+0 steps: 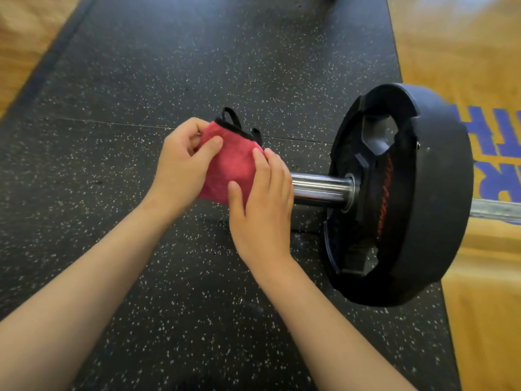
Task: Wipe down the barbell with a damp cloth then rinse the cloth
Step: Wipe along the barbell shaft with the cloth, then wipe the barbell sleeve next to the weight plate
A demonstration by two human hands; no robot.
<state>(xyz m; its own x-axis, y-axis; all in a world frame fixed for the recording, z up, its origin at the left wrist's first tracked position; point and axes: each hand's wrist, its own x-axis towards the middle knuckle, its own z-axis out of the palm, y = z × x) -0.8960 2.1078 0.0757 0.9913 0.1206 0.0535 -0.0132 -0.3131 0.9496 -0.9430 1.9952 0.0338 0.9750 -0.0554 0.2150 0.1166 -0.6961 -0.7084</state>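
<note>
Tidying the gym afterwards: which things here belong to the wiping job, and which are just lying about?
In the job: red cloth, barbell sleeve, left hand, right hand, both hands on the cloth.
Just there: weight plate on the bar, rubber mat, wooden floor, blue lettering.

Two scraps of lettering, only one readable
Blue letters (489,131) on the yellow floor (479,292) show "TH", cut off; red print (384,198) on the weight plate (442,193) is illegible.
</note>
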